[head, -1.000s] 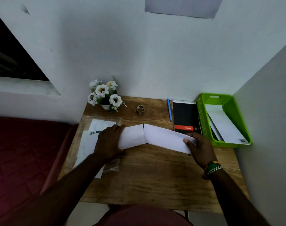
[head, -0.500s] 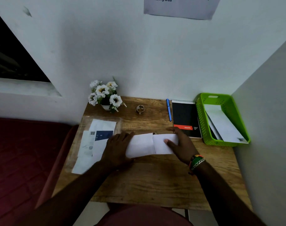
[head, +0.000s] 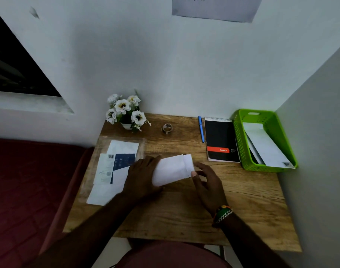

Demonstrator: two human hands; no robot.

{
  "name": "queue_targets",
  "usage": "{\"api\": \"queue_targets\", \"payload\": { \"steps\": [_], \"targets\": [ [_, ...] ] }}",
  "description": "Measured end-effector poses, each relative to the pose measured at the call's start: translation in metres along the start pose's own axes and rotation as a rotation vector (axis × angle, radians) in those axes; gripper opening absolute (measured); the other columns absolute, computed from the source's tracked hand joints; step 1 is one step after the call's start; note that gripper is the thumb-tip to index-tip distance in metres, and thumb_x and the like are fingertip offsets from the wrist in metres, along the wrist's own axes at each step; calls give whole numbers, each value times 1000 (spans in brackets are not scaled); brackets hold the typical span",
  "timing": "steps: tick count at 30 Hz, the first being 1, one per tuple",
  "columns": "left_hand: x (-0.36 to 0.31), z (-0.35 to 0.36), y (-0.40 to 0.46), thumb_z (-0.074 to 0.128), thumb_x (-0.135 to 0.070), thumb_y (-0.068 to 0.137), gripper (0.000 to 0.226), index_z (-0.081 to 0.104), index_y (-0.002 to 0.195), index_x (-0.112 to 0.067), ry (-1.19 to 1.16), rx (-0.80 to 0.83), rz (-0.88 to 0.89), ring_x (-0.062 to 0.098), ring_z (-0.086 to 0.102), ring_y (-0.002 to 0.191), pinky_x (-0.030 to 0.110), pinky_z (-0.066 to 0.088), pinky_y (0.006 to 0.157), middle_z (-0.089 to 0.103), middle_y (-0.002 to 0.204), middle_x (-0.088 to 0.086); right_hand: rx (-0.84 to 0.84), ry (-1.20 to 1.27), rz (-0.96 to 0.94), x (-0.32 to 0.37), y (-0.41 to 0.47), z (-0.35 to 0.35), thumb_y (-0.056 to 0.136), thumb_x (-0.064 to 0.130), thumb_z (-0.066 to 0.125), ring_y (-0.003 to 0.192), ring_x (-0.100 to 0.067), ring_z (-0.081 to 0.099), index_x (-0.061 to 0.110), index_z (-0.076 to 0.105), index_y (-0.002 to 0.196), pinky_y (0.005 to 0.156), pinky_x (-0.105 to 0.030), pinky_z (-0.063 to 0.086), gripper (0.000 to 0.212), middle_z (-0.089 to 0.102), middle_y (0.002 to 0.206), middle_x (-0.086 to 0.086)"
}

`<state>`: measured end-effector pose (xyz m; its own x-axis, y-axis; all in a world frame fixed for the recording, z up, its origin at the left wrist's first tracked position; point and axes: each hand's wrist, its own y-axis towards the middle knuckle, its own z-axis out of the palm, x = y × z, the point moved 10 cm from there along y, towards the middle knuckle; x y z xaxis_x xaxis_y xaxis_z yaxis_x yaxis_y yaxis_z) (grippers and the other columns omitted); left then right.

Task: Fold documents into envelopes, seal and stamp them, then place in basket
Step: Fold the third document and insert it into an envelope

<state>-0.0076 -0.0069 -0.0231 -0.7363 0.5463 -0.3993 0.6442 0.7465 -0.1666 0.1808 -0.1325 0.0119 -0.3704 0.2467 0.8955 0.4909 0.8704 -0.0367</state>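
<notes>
Folding: our left hand (head: 141, 176) presses the folded document (head: 172, 169) flat; our right hand (head: 207, 178), loosely spread, thumbs its right edge.

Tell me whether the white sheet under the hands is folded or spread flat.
Folded: the white sheet lies doubled over, layered edges showing at its right end, between the left hand and right hand.

Wooden table (head: 194, 215) is set into a wall corner. Along the back edge are placed: flower pot (head: 126, 113), small tape roll (head: 167, 129), blue pen (head: 201, 129), black spiral notebook (head: 221, 141), green basket (head: 240, 144) at the far right, envelopes seen inside. Loose papers (head: 115, 167) in a clear sleeve are spread at the left edge. A folded white document (head: 172, 169) is laid mid-table, with both hands on it.
</notes>
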Motion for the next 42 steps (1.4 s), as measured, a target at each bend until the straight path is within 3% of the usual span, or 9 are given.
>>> {"api": "queue_targets", "payload": {
  "steps": [7,13,17,20,23,26,29,36,42],
  "targets": [
    [-2,-5,0,74,-67,64,113,19,155,-30,4,-16,9,25,40,134,50,34,112,39,150,0,-23,-45,-4,2,2,-6,98,31,58,109,4,56,35,60,126,72,-8,48,28,48,136,11],
    [-18,-4,-1,73,-66,68,109,20,156,-29,15,-2,43,25,37,135,47,29,114,35,151,0,93,-18,60,1,4,16,98,37,56,121,6,46,35,63,115,85,1,39,18,46,133,11],
    [-20,-2,0,71,-68,69,110,16,157,-30,24,18,28,25,33,138,48,26,116,32,154,1,129,122,196,-10,6,30,95,49,54,122,-6,48,37,63,116,106,-39,47,26,41,137,11],
    [-18,1,2,68,-73,68,116,4,157,-35,36,62,-7,26,29,140,51,25,116,26,156,0,73,166,249,-16,9,28,91,43,66,117,-12,54,49,62,107,100,-45,52,17,50,136,10],
    [-20,-1,3,66,-81,65,123,-12,153,-44,54,82,-37,27,24,142,55,23,114,17,158,-2,-134,250,260,-20,12,7,81,31,78,104,-17,65,48,61,100,83,-51,59,31,65,113,13],
    [-30,-5,2,63,-84,65,122,-19,149,-51,85,77,-19,27,22,142,57,24,113,11,158,-3,-279,296,322,-21,9,-6,76,20,84,97,-14,66,38,57,109,82,-50,60,46,67,103,9],
    [-39,-4,1,61,-83,68,117,-21,147,-55,96,75,3,29,20,142,57,24,112,8,158,1,-339,240,285,-9,11,-12,78,14,82,92,-9,65,30,64,99,82,-47,60,32,67,97,12],
    [-58,-14,3,52,-83,72,103,-12,149,-57,103,10,77,27,18,140,50,27,109,6,159,1,-350,101,48,22,17,-16,80,10,78,96,-3,64,21,72,93,82,-31,58,18,68,101,9],
    [-66,-29,7,56,-79,72,102,-4,151,-56,96,-49,101,28,21,140,52,28,109,10,158,1,-297,91,42,33,19,-14,87,8,71,98,7,62,28,74,97,83,-25,56,23,68,99,24]
  ]
}}
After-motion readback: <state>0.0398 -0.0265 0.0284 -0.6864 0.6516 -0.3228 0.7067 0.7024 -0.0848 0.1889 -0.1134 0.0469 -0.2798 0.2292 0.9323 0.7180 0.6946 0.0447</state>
